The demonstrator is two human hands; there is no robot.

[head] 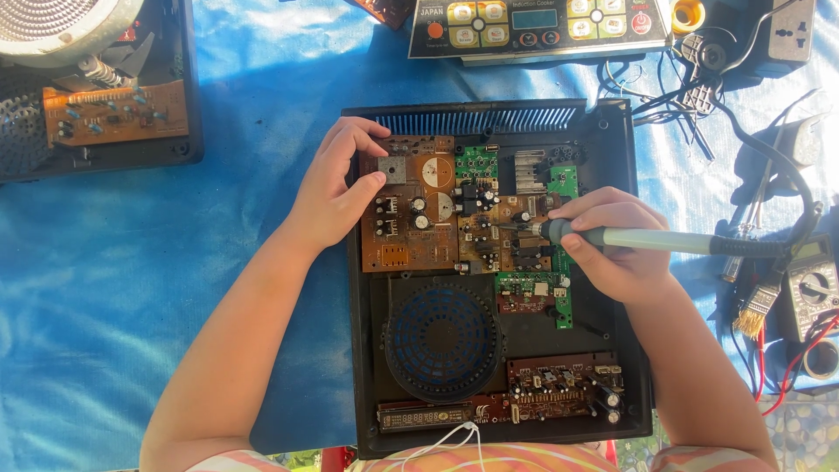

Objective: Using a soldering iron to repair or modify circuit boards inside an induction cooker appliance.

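Note:
An opened black appliance case (367,350) lies before me on a blue sheet. Inside it sit a brown circuit board (411,236), small green boards and a round black fan grille (444,341). My left hand (336,188) rests on the brown board's upper left corner, fingers curled over its edge. My right hand (616,245) grips a pale green soldering iron (647,238) like a pen. The iron's metal tip touches the middle of the brown board near several black components. A dark cable runs from the iron off to the right.
A control panel with buttons (537,26) lies at the top. Another open case with an orange board (114,112) sits top left. At the right are a multimeter (813,288), a brush (759,310), tangled cables and a socket strip (791,31).

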